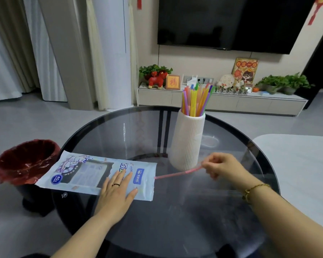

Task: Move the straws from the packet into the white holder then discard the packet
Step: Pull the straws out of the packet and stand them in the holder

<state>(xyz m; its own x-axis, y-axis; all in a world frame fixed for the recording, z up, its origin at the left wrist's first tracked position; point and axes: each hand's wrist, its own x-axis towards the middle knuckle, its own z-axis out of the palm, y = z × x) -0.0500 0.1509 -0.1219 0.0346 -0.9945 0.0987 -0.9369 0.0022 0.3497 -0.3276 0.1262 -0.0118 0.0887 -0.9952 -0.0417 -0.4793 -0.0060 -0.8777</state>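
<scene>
A light-blue straw packet (78, 174) lies flat on the round glass table (185, 211), its open end to the right. My left hand (117, 190) presses flat on the packet with straight fingers. My right hand (222, 164) pinches one end of a pink straw (177, 173); the straw's other end is at the packet's mouth. Just behind the straw stands a ribbed white holder (187, 140) with several coloured straws (196, 101) upright in it.
A dark bin with a red liner (24, 161) stands on the floor left of the table, beside the packet's far end. A white table edge (296, 161) lies to the right. A TV unit with plants and ornaments runs along the back wall.
</scene>
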